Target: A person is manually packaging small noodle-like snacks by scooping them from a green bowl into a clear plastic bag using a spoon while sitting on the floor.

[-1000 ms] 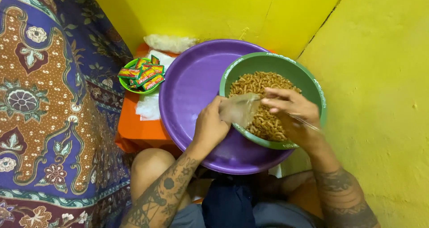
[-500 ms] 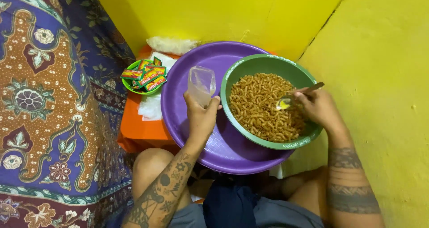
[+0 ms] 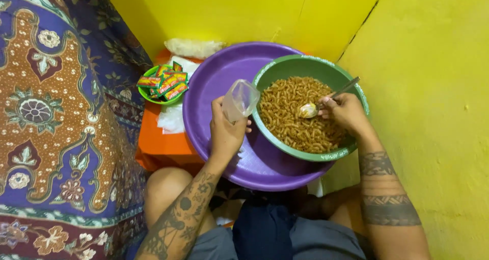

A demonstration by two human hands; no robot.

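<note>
The left hand [image 3: 226, 132] gripped a small clear plastic bag [image 3: 240, 99], held open above the purple tray [image 3: 214, 81]. The right hand [image 3: 345, 111] was closed around a spoon [image 3: 318, 103] resting on fried noodles [image 3: 298, 115] in the green bowl [image 3: 305, 66], right of the bag.

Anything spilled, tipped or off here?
Nothing stands out. The macaroni snacks stay inside the green bowl, left hand holds an empty clear plastic bag, right hand holds the spoon.

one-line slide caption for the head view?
Left hand holds a clear plastic bag open while right hand spoons fried snacks from a green bowl.
</note>
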